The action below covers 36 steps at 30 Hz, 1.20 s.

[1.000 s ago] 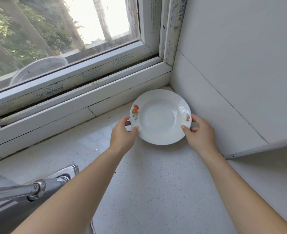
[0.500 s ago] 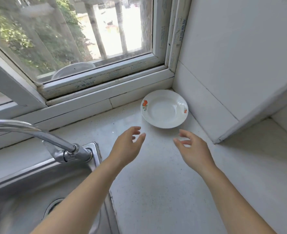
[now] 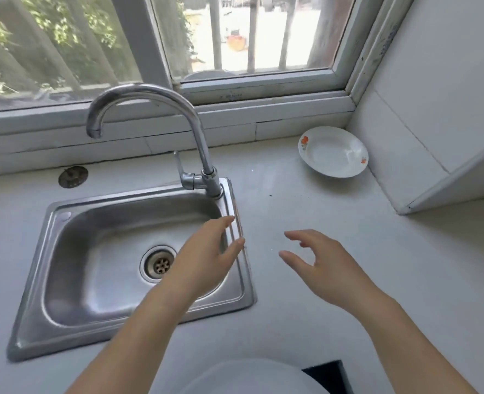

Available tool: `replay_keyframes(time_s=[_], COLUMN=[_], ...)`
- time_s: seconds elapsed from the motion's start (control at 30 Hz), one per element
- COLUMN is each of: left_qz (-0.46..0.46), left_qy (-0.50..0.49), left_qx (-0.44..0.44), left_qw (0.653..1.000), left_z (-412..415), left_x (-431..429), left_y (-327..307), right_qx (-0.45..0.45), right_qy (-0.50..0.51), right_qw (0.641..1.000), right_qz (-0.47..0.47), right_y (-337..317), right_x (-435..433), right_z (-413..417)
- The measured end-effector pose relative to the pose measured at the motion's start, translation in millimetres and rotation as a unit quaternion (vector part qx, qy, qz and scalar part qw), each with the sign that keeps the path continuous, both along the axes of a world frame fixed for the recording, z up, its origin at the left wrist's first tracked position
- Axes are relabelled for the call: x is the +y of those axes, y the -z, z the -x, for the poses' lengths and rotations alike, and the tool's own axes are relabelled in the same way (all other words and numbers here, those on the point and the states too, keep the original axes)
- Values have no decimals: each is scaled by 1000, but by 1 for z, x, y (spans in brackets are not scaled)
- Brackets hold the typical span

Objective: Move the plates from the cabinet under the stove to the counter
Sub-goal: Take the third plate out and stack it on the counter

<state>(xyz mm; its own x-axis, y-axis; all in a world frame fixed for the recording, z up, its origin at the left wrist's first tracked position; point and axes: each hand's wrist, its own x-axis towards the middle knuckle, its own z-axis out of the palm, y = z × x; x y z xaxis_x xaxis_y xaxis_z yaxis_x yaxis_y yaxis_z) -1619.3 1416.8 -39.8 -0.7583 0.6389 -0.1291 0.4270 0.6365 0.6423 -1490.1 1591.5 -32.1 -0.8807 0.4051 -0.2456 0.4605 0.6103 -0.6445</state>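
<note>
Both bare forearms reach from the near edge toward the far side, converging slightly. The left hand (image 3: 206, 260) has straight fingers held close together, thumb set apart, palm turned right; it is empty. The right hand (image 3: 327, 265) has loosely spread, slightly bent fingers, thumb pointing left, palm turned left and down; it is empty. The two hands are apart.

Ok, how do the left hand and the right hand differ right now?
The left hand hangs over the right rim of the sink; the right hand hangs over the counter. The left hand's fingers lie fairly straight and close together; the right hand's are spread and loosely curved. The right hand is nearer the plate. Both hands are empty and well short of the plate.
</note>
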Motion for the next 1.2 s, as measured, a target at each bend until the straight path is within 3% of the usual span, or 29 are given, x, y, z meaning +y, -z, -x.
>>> replay_keyframes(time_s=[0.33, 0.53, 0.77, 1.0, 1.2], left_qz=[-31, -33, -38, -28, -47], left_qy=[-136, -225, -312, -421, -529], left_qx=[10, -31, -23, -20, -14], left_qw=[990, 973, 949, 906, 847], left_z=[-20, -44, -80, -131, -177], left_x=[-154, -242, -341, -424, -475], left_y=[-14, -19, -24, -23, -19], right_qx=[32, 57, 72, 101, 97], right_qy=[-156, -245, -329, -431, -535], right_qw=[987, 967, 942, 897, 839], right_qz=[-32, -46, -12, -5, -15], right_y=[-20, -28, -37, -45, -49], right_x=[-127, -205, -301, -388, -452], right_z=[40, 51, 53, 53, 55])
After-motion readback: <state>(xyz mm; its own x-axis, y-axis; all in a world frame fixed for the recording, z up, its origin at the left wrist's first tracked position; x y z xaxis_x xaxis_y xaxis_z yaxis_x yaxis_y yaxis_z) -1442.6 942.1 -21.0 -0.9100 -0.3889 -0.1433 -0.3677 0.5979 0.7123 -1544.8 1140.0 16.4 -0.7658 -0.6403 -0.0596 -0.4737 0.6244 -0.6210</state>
